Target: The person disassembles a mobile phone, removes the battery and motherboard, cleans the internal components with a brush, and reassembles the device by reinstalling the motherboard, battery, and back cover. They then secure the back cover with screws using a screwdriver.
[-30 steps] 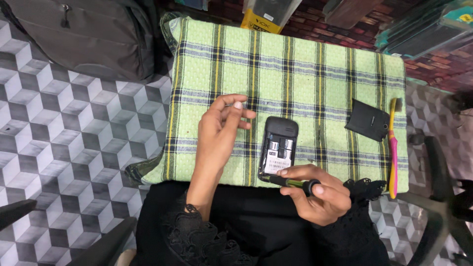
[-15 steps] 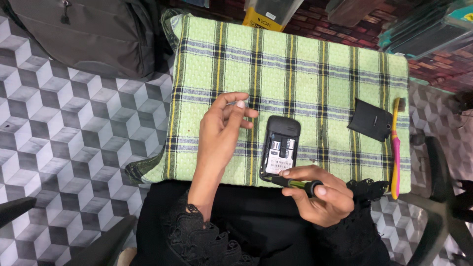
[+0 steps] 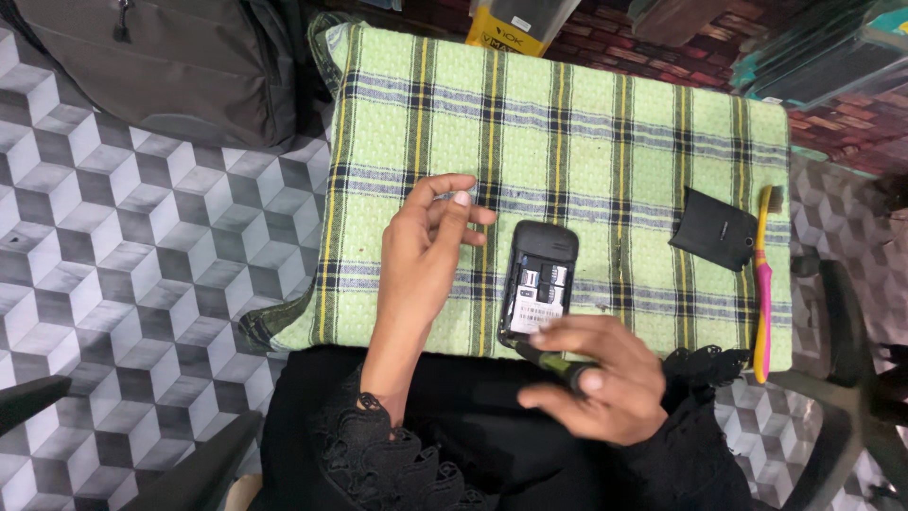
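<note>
Phone (image 3: pixel 539 281) lay face down on the green plaid cloth (image 3: pixel 586 123), back cover off, its battery bay open to the camera, the innards and a white label showing. It sat near the cloth's front edge, a little right of the middle. Right hand (image 3: pixel 591 378) was down at the phone's lower end, fingers curled round a dark-handled screwdriver (image 3: pixel 553 362) with a green band, the tip pointing in at the phone's bottom corner; the forefinger reached forward onto the lower edge of the phone. Left hand (image 3: pixel 426 248) hovered just left of the phone, apart from it, thumb and fingertips drawn close together in a narrow pinch — whether something tiny sat between them, I could not tell. Black lace-edged sleeves (image 3: pixel 378 445) ran back from both wrists.

Off to the right, well clear of the phone, the black back cover (image 3: pixel 715 228) rested flat on the cloth, and just beside it a toothbrush (image 3: pixel 762 284) with a pink and yellow handle lay lengthwise along the cloth's right edge. A grey bag (image 3: pixel 161 66) sat on the patterned tile floor (image 3: pixel 123 255) at upper left, a yellow box (image 3: pixel 506 24) beyond the cloth's far edge.
</note>
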